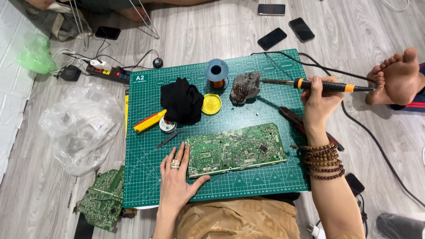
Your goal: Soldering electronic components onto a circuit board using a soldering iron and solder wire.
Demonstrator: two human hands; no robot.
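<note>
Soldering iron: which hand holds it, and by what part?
The right hand grips the soldering iron by its black handle, between the orange bands. The left hand holds nothing, resting flat against the circuit board.

bare strip of green cutting mat (248, 183) along lower frame, below circuit board (235, 149): open. mat's upper middle crowded: black cloth (181, 102), yellow tin (211, 104), wire spool (216, 73), grey sponge (245, 86). pliers (294, 119) and cord (376, 146) block right side. plastic bag (79, 126) blocks left floor.
</note>
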